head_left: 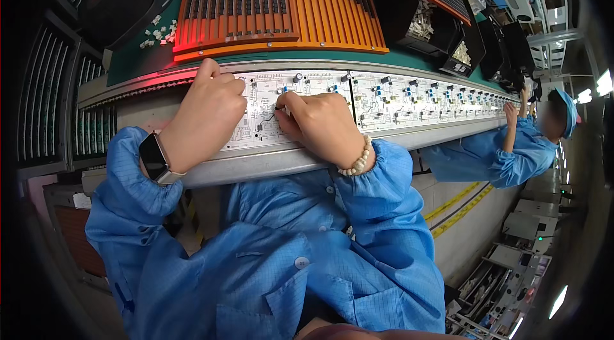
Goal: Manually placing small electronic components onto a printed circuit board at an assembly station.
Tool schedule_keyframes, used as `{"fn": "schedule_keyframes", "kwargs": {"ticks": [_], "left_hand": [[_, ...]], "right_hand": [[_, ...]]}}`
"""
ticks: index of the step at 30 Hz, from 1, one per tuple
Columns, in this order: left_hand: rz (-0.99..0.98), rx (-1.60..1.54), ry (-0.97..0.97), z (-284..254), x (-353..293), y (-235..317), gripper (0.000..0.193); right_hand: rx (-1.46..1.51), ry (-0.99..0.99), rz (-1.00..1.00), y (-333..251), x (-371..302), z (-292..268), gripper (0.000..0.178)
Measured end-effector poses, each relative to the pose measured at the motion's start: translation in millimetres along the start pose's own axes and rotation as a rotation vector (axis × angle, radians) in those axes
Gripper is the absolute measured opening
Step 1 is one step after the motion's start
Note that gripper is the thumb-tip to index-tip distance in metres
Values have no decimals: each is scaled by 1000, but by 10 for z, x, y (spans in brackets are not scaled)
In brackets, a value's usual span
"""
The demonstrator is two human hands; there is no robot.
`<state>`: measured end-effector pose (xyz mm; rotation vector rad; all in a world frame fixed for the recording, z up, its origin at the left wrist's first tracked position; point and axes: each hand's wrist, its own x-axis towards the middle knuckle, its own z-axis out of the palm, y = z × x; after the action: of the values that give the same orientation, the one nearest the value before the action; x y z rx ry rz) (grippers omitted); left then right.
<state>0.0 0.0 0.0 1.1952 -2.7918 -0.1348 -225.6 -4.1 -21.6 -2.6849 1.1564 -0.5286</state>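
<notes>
A white printed circuit board (262,86) with small parts on it lies in front of me on the metal conveyor rail. Over its left end is my left hand (214,113), fingers curled closed; whatever they hold, if anything, is hidden. My right hand (323,123) reaches over the middle of the same board, thumb and forefinger pinched at its surface. A small dark component (277,110) shows between those fingertips. Near the right fingers stand blue components and a dark round capacitor (298,77).
Further white boards (416,100) continue in a row to the right. Behind the rail lie orange racks (332,7) with rows of dark parts, loose white connectors (160,33) and black bins (416,20). A co-worker in blue (511,148) stands at the far right. The metal rail edge (256,166) runs before me.
</notes>
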Motion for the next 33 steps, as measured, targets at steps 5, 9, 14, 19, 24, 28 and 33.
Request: {"fn": "schedule_keyframes", "kwargs": {"ticks": [5,9,14,19,24,28,33], "left_hand": [[80,-7,-30,-1,-168,23,24],[47,-176,30,28,-219,-73,23],[-137,-207,280,-48,-198,-314,19],[-509,25,325,85,-331,-595,32],[-455,196,520,268,-486,-917,39],[-610,156,401,262,-514,-1032,28],[-551,150,531,605,-720,-1630,18]], "right_hand": [[-28,0,-45,-17,46,28,14],[-35,-16,-61,-36,93,-27,14],[25,-141,6,-46,116,-134,16],[28,-96,-29,-27,127,-86,14],[60,-70,-63,-15,147,-109,11],[71,-74,-69,-16,150,-129,10],[129,-110,-39,-10,165,-107,10]]}}
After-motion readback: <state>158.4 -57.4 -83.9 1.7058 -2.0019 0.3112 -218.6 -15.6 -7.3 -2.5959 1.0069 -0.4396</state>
